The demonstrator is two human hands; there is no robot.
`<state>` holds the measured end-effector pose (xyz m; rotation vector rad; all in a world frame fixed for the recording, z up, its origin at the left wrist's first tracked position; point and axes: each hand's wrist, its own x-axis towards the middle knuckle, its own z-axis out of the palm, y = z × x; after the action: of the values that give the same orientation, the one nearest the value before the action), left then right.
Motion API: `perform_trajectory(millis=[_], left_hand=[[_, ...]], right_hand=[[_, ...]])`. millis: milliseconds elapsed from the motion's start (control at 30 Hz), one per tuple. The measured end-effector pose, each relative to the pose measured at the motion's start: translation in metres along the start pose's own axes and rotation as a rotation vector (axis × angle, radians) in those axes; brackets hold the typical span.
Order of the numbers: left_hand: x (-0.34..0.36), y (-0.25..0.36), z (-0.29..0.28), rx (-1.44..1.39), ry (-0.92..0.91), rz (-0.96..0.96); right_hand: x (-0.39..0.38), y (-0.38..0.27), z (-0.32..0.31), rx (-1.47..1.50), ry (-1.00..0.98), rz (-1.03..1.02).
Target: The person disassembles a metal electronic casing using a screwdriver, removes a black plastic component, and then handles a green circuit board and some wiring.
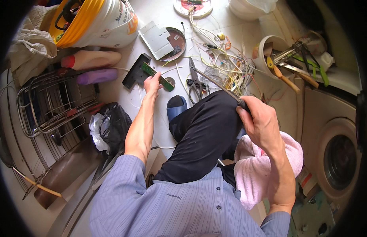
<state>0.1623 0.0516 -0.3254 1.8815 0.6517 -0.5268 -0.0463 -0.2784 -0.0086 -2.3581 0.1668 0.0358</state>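
Note:
My left hand [152,83] is closed on a narrow green circuit board [166,83], which lies over or beside a black plastic piece [132,71] near the floor. My right hand [257,118] grips a long screwdriver [218,85] by its dark handle, beside my bent knee; its shaft points forward and left, toward black-handled scissors [194,89] on the floor. A grey metal plate [154,38] rests on a round dark tray [177,43] beyond the board. A tangle of thin wires [227,67] spreads to the right of the scissors.
Yellow-rimmed buckets [112,27], two bottles [100,59] and metal racks [57,110] stand left, near a black bag [112,124]. A bucket of tools [263,53] and a washing machine [321,114] are right. A pink towel [248,177] lies by my right arm; a blue slipper [175,114] is on my foot.

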Motion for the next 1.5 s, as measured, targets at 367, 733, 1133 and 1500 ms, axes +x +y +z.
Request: perform_trajectory(millis=[367,733,1133,1500], left_hand=[[-0.13,0.159,-0.029,-0.865,-1.09,0.295],[-0.287,0.29,0.033,-0.701,-1.516,0.385],[-0.294,0.258,0.085,-0.612,-1.573,0.163],[-0.288,0.244,0.091,-0.622,-1.645,-0.037]], right_hand=[[0.008,-0.011,0.003,0.699,-0.117,0.377],[-0.007,-0.03,-0.042,0.941,0.309,0.111],[-0.047,0.004,-0.065,0.964,0.29,0.252],[-0.059,0.027,-0.059,0.966,0.321,0.325]])
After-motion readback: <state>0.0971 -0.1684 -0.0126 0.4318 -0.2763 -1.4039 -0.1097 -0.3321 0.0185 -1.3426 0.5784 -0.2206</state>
